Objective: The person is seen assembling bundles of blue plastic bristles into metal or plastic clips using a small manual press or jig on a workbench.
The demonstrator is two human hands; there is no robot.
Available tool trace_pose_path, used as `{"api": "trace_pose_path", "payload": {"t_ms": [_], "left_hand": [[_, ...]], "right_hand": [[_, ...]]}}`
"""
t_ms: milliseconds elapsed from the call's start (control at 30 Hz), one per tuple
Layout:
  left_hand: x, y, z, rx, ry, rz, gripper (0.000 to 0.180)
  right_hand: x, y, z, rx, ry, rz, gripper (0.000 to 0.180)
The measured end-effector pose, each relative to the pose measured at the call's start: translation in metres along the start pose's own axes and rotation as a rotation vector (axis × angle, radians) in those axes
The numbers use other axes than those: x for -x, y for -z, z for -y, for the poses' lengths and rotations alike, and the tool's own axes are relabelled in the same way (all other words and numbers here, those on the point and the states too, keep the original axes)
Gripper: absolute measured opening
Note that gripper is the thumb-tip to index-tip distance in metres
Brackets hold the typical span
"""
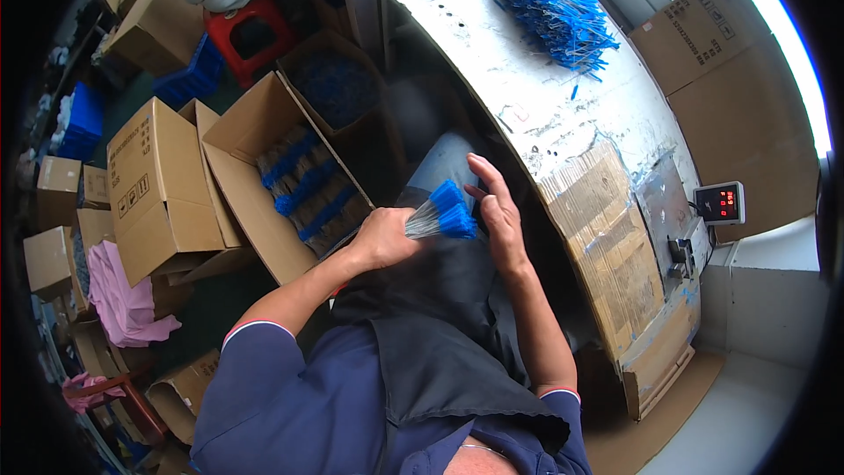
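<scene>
The bundle of thin, silvery-grey strands with bright blue tips is gathered at its pale end in the left grip and fans out toward the blue end, which points rightward, slightly uneven.

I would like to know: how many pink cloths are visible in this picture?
2. The large pink cloth hangs beside cartons at the left; the smaller pink cloth lies lower, near the left edge. Others may be hidden among the cartons.
</scene>
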State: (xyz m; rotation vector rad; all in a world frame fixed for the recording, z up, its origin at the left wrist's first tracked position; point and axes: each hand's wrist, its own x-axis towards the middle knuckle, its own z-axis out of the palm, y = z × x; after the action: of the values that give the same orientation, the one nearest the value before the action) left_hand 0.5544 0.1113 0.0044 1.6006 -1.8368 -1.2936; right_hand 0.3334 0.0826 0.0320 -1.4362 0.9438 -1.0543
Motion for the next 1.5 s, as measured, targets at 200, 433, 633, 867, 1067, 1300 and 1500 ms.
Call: {"api": "trace_pose_path", "payload": {"t_ms": [200, 433, 633, 867, 1067, 1300, 1500], "left_hand": [[-0.004, 0.018, -0.004, -0.322, -0.006, 0.064, 0.018], [-0.026, 0.025, -0.032, -0.822, -0.482, 0.222, 0.024], [-0.032, 0.034, -0.088, -0.982, -0.73, 0.325, 0.025], [-0.044, 0.014, -0.114, -0.987, -0.945, 0.549, 0.013], [-0.042, -0.002, -0.104, -0.99, -0.973, 0.468, 0.013], [-0.017, -0.008, -0.079, -0.681, -0.869, -0.143, 0.061], [-0.006, -0.095, 0.002, 0.336, -0.068, -0.085, 0.055]], "right_hand": [[0.008, -0.01, -0.023, 0.181, -0.041, 0.093, 0.056], [0.003, 0.019, 0.037, 0.637, -0.043, 0.345, 0.065], [0.001, 0.019, 0.025, 0.32, -0.352, 0.565, 0.058], [0.055, 0.016, -0.005, -0.001, -0.418, 0.447, 0.032], [0.078, 0.004, -0.033, -0.12, -0.485, 0.35, 0.047], [0.075, 0.008, -0.035, -0.393, -0.516, 0.033, 0.021], [0.065, -0.008, -0.075, 0.345, -0.269, -0.087, 0.029]]}}
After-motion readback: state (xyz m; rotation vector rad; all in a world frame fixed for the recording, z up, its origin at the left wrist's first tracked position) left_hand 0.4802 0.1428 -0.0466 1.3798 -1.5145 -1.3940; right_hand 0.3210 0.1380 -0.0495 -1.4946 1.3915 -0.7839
